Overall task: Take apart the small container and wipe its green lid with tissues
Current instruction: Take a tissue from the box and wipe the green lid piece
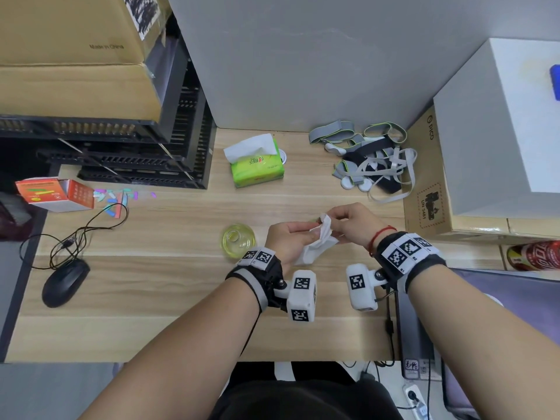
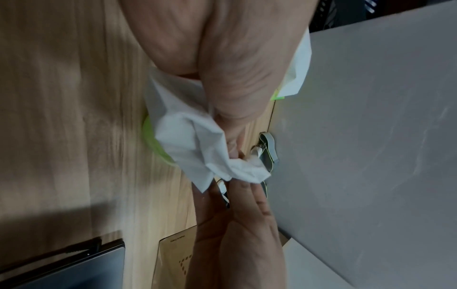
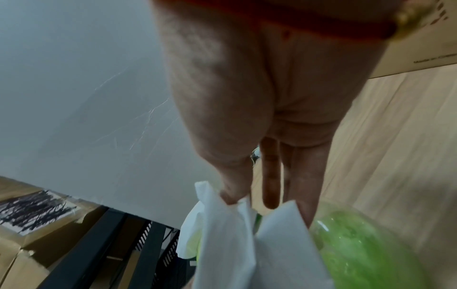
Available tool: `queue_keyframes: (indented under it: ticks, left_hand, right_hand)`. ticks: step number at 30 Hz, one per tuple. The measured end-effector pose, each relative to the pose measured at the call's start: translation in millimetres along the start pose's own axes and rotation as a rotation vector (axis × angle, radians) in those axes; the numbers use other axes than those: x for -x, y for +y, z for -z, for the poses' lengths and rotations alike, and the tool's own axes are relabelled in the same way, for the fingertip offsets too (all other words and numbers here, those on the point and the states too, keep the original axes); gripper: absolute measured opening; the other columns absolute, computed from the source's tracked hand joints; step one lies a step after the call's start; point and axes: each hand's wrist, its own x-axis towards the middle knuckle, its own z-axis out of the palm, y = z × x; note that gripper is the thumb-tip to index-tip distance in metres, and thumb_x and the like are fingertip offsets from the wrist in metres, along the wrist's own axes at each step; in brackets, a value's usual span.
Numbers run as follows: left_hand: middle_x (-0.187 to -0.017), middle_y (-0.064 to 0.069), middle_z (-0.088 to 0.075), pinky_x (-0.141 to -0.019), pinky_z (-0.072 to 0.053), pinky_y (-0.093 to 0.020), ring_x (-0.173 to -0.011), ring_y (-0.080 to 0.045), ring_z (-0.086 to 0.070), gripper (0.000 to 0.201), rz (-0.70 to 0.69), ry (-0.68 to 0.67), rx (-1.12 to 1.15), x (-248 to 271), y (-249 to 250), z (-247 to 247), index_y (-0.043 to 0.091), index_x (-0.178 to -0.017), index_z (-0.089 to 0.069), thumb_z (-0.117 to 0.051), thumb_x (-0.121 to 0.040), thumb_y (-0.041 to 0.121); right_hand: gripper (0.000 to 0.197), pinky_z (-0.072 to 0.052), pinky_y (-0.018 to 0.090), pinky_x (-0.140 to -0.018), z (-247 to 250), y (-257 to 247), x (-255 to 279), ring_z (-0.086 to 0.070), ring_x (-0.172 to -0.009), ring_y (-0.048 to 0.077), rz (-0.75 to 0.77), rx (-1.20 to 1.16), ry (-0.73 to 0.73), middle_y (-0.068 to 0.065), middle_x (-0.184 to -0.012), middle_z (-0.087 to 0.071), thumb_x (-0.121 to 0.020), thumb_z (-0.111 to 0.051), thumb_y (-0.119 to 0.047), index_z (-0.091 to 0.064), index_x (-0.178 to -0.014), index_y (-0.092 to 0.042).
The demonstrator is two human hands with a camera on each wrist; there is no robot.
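Note:
Both hands meet above the middle of the wooden desk. My left hand grips the green lid, which is wrapped in a white tissue so that only a curved green rim shows. My right hand pinches the tissue's upper end between thumb and fingers, close against the left fingertips. The container's clear green body stands alone on the desk just left of my left wrist, and appears blurred in the right wrist view.
A green tissue box with a sheet sticking out stands behind the hands. Behind on the right are a pile of grey straps and a cardboard box. A mouse, its cable and an orange box lie left.

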Motion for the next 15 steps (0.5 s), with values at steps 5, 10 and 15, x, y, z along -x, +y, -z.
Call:
queue_keyframes:
  ticks: [5, 10, 15]
  left_hand:
    - [-0.100, -0.011, -0.077, -0.074, -0.059, -0.031, -0.090, -0.025, -0.074, 0.024, 0.085, -0.046, 0.115, -1, 1, 7, 0.009, -0.105, -0.075, -0.077, -0.081, 0.012]
    - [-0.084, -0.006, -0.077, -0.071, -0.058, -0.027, -0.077, -0.019, -0.073, 0.011, -0.016, 0.061, 0.050, 2, 0, 5, 0.012, -0.085, -0.077, -0.080, -0.076, 0.007]
    - [-0.088, -0.008, -0.077, -0.062, -0.058, -0.023, -0.072, -0.017, -0.073, 0.021, 0.107, -0.014, 0.147, 6, -2, 12, 0.008, -0.102, -0.073, -0.076, -0.081, 0.008]
  right_hand:
    - [0.027, -0.058, 0.027, -0.084, 10, 5, 6, -0.070, -0.094, 0.013, 0.053, -0.030, -0.123, 0.001, -0.102, -0.072, -0.094, -0.053, -0.001, -0.073, -0.103, -0.016]
    - [0.027, -0.054, 0.029, -0.077, 12, 11, 5, -0.061, -0.065, 0.008, 0.075, 0.316, -0.098, -0.010, -0.081, -0.070, -0.078, -0.074, -0.004, -0.073, -0.102, -0.017]
    - [0.008, -0.041, 0.019, -0.056, -2, 10, 4, -0.054, -0.057, 0.006, 0.159, 0.499, 0.097, -0.009, -0.069, -0.062, -0.077, -0.076, -0.009, -0.069, -0.079, -0.010]
